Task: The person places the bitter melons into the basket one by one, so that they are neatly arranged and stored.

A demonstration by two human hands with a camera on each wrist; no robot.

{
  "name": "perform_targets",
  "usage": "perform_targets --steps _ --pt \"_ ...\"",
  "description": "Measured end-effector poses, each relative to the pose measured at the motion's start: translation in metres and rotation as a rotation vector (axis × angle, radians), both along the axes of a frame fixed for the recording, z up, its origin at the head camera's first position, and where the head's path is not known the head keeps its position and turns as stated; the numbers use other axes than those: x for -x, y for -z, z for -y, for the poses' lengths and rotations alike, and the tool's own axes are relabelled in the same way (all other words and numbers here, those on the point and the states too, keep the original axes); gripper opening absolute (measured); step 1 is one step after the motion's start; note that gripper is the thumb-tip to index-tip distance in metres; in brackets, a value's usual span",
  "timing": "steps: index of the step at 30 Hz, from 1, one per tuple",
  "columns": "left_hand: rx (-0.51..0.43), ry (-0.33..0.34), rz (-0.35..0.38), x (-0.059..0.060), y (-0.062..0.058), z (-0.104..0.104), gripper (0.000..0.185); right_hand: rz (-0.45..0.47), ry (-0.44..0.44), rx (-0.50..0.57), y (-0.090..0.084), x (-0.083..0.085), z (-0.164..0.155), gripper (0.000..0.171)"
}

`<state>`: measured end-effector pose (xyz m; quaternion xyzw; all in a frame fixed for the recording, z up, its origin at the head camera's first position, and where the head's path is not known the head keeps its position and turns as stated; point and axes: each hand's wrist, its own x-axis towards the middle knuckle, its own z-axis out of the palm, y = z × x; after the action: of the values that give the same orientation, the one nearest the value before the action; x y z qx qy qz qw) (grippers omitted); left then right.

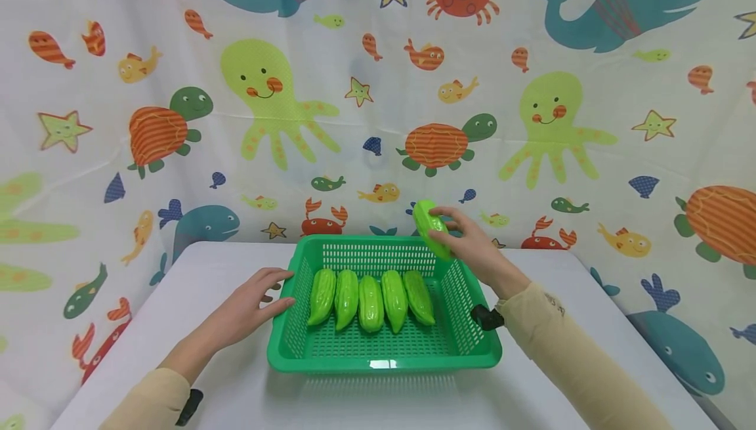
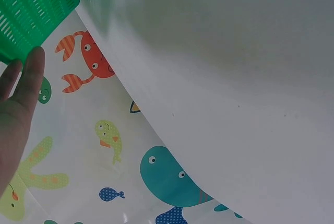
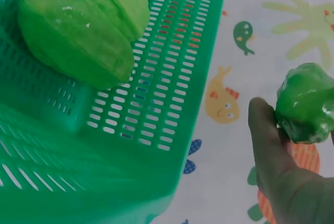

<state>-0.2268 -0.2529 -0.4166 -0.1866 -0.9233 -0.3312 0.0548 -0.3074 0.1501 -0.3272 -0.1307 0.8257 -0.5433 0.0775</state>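
My right hand (image 1: 475, 246) grips a shiny green bitter melon (image 1: 430, 221) over the back right corner of a green plastic basket (image 1: 331, 365). In the right wrist view, the held bitter melon (image 3: 305, 104) shows end-on beyond the basket wall, with a finger along its side. Several more bitter melons (image 1: 371, 304) lie side by side in the basket. At the basket's left rim is my left hand (image 1: 251, 308), its fingers loosely extended and its thumb apart from them. The left wrist view has those fingertips (image 2: 35, 59) right at the basket's perforated wall (image 2: 36, 12).
The basket stands on a white table (image 1: 230, 272). Behind the table and at its sides hangs a white curtain (image 1: 366, 141) printed with sea animals. A black strap (image 1: 487, 317) is at the right sleeve, close to the basket's right rim.
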Motion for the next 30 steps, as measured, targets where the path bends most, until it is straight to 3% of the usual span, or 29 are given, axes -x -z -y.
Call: perform_targets --steps 18,30 --pt "-0.004 0.003 0.01 0.0 0.0 0.001 0.058 0.061 0.028 0.051 0.012 -0.002 0.017 0.052" --pt "0.0 0.002 0.004 0.002 -0.001 0.001 0.058 0.072 0.025 0.046 0.011 -0.004 0.023 0.051"
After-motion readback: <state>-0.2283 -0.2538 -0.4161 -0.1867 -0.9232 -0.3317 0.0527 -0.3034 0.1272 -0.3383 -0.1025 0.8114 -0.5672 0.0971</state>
